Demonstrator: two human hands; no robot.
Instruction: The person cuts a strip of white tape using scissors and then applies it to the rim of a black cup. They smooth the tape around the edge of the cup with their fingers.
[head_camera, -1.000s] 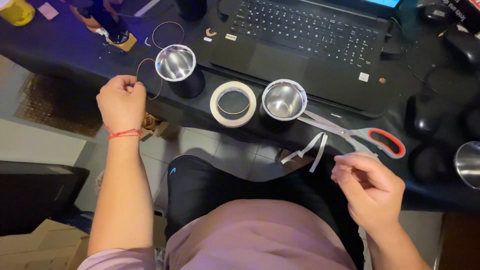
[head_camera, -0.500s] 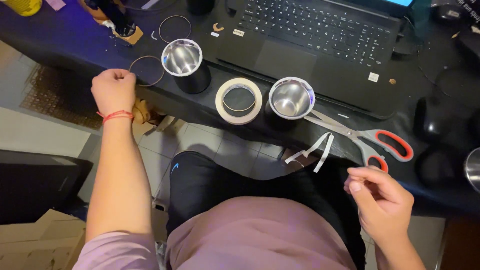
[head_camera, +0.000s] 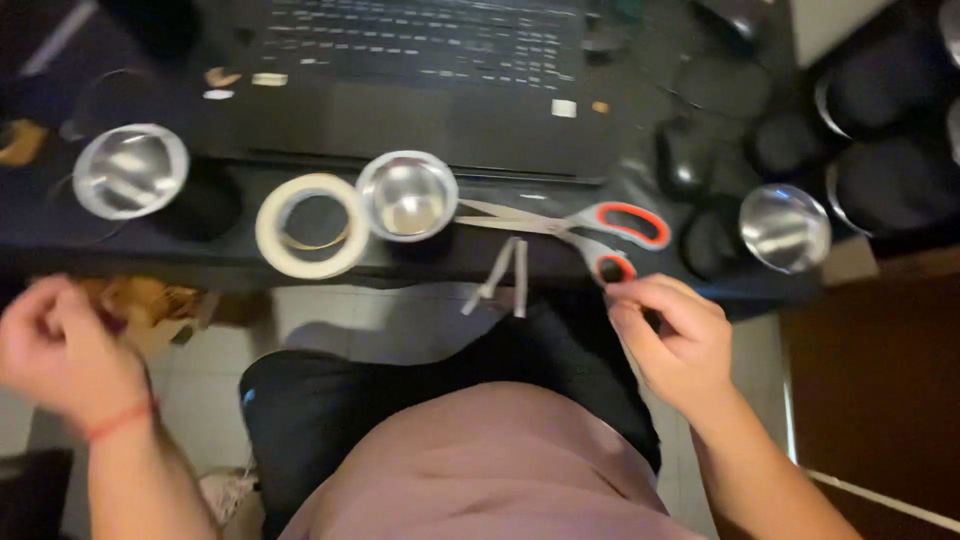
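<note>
My left hand (head_camera: 60, 345), with a red thread around the wrist, hangs curled and blurred below the desk edge, over a brown crumpled thing (head_camera: 150, 305) on the floor. Whether it holds anything does not show. My right hand (head_camera: 675, 340) is up at the desk edge with its fingertips pinched together, just under the lower handle of the red-and-grey scissors (head_camera: 600, 225). Nothing shows between those fingers. Two short strips of tape (head_camera: 505, 275) hang off the edge left of that hand. A roll of pale tape (head_camera: 312, 225) lies beside a steel cup (head_camera: 407, 195).
A black laptop (head_camera: 420, 60) fills the back of the dark desk (head_camera: 200, 265). Two more steel cups stand far left (head_camera: 130, 170) and right (head_camera: 785, 228). A dark mouse (head_camera: 685, 160) and round black objects (head_camera: 880, 100) crowd the right. My lap is below.
The view has swung right. My left hand dropped from the desk edge by the left cup to below the desk. My right hand rose to the scissors' handle.
</note>
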